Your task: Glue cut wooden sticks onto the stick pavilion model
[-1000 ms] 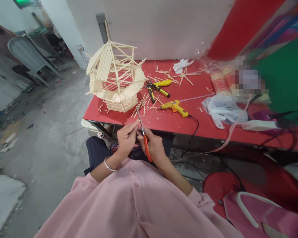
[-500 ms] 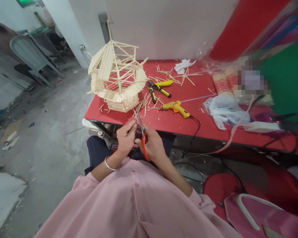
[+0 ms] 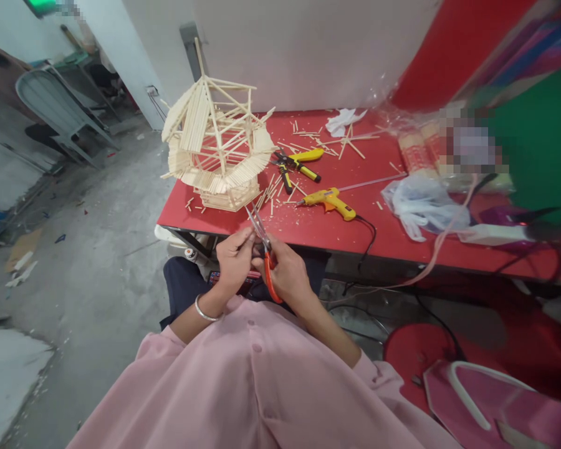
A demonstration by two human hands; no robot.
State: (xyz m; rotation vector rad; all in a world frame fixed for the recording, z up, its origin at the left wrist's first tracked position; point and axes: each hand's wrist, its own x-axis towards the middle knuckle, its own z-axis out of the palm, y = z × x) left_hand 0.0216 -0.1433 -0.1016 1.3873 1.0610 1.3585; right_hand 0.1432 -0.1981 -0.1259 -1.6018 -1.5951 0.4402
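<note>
Okay so the orange-handled scissors (image 3: 267, 257) are gripped in the right hand (image 3: 288, 271), slightly open blades angling forward-left to the red table (image 3: 388, 246); left hand (image 3: 234, 260) sits right beside them, can't tell what it's pinching, if anything.

The stick structure (image 3: 219, 143) blocks the table's (image 3: 318, 231) left end, its spire standing tall; the scissors' (image 3: 266, 244) parted blades jut ahead of the right hand (image 3: 287, 274), obstructing a straight approach from the front; before the glue gun (image 3: 330, 202) a strip with small scraps leaves passage up to the hanging cord (image 3: 374, 234); behind, pliers (image 3: 297, 167) and loose sticks (image 3: 271, 189) clutter the way; farther right, a plastic bag (image 3: 421, 206) bars the surface.
</note>
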